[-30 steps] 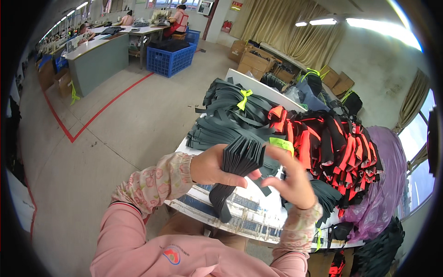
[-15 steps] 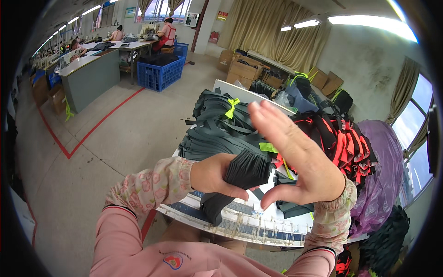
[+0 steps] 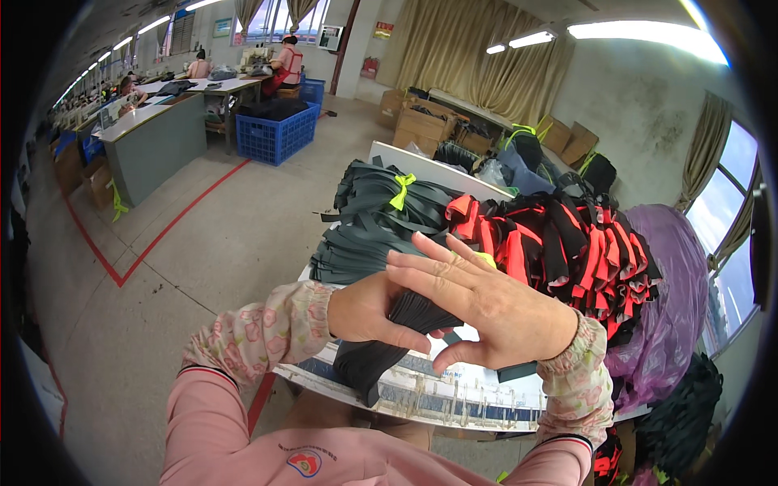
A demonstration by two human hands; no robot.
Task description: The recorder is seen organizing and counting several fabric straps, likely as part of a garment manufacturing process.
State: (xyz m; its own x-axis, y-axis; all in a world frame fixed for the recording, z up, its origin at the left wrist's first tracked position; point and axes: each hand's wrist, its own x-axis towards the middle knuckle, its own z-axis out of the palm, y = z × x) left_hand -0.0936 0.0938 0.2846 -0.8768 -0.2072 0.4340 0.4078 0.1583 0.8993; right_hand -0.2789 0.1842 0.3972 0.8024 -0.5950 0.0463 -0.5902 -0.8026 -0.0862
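Observation:
A folded stack of dark grey-black fabric strips [image 3: 369, 368] is gripped in my left hand [image 3: 356, 312], its lower end hanging over the white table [image 3: 466, 381]. My right hand [image 3: 502, 312] is stretched out flat with the thumb apart. Its fingers lie across the top of the stack, hiding much of it, and seem to touch it or nearly so. Beyond my left hand, more dark green-grey strips [image 3: 361, 253] are heaped on the table. One bundle there carries a bright yellow-green tie [image 3: 401, 192].
Black and coral-red fabric pieces [image 3: 559, 243] are piled at the right, beside a big purple plastic bag [image 3: 660, 300]. Cardboard boxes [image 3: 421, 125] stand at the back. A blue crate [image 3: 275, 134] and people at sewing tables [image 3: 162, 121] are far left.
My right hand has come down and left onto the top of the strip stack. My left hand still grips the strips and has hardly moved.

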